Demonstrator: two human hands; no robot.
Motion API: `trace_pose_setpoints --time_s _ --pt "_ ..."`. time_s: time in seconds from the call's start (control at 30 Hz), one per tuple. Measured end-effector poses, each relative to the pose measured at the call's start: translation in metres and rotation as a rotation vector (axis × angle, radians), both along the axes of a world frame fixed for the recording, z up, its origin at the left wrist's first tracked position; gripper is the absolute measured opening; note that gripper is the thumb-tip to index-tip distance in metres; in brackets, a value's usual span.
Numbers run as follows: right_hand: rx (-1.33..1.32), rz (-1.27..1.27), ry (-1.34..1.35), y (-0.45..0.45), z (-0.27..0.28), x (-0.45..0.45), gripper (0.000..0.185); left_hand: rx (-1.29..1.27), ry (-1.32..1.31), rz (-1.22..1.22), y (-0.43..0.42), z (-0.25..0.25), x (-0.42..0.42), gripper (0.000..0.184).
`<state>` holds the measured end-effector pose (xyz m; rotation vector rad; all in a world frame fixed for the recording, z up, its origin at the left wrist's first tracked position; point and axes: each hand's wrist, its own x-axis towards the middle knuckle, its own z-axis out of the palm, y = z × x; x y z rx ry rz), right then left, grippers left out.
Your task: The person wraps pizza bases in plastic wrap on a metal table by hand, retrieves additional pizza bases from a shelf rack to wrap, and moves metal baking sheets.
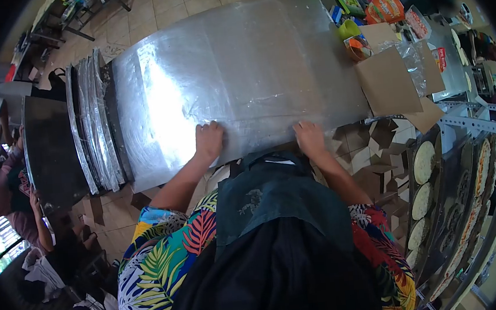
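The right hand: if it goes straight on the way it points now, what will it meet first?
Probably only the shiny tabletop. The right hand lies at its near edge, pointing forward; no object shows in that line. How low it would pass is unclear.

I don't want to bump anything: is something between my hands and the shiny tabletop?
Nothing visible. The left hand and right hand are at the near edge of the shiny tabletop; the cardboard lies off to the right.

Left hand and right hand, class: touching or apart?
Apart: the head view shows the shiny tabletop between the left hand and right hand.
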<state>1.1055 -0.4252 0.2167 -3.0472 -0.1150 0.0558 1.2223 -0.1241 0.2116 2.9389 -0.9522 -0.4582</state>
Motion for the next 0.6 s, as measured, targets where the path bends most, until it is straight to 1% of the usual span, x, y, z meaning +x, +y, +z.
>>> trace_pose_setpoints --time_s 0.03,0.07,0.1,0.13,0.2,0.27,0.3,0.37,0.4,0.47,0.5,0.53,0.6 --pt "0.001 -0.002 0.002 0.001 0.0 -0.006 0.016 0.001 0.002 -0.002 0.0 0.003 -0.007 0.021" --pt "0.076 -0.045 0.005 0.006 0.014 -0.008 0.024 0.017 0.088 0.095 -0.005 0.026 -0.011 0.026" --pt "0.151 -0.088 0.011 0.01 0.029 -0.008 0.032 0.035 0.176 0.193 -0.007 0.039 -0.014 0.032" --pt "0.155 -0.088 0.019 0.01 0.041 -0.003 0.032 0.04 0.184 0.194 -0.007 0.037 -0.01 0.032" --pt "0.26 -0.138 0.079 0.004 0.053 0.022 0.049 -0.168 0.097 0.232 -0.009 0.032 0.015 0.049" --pt "0.254 -0.106 -0.212 -0.002 0.044 0.051 0.049 -0.319 -0.093 0.209 -0.012 0.03 0.041 0.049" --pt "0.253 -0.102 -0.214 -0.002 0.047 0.067 0.049 -0.32 -0.096 0.213 -0.014 0.024 0.054 0.049" --pt "0.301 -0.203 -0.016 -0.003 0.051 0.095 0.041 -0.363 -0.262 0.041 -0.016 0.009 0.077 0.045" --pt "0.301 -0.2 -0.016 -0.006 0.045 0.104 0.041 -0.363 -0.263 0.043 -0.017 -0.001 0.086 0.045" --pt "0.275 -0.15 0.104 -0.01 0.03 0.116 0.033 -0.231 -0.26 0.045 -0.016 -0.015 0.099 0.049" --pt "0.274 -0.148 0.101 -0.014 0.024 0.121 0.033 -0.282 -0.357 0.033 -0.016 -0.016 0.103 0.038" --pt "0.276 -0.164 0.127 -0.019 0.018 0.125 0.033 -0.282 -0.359 0.034 -0.016 -0.016 0.11 0.038" --pt "0.279 -0.178 0.16 -0.027 0.009 0.129 0.033 -0.021 -0.149 0.171 -0.013 -0.016 0.122 0.022"
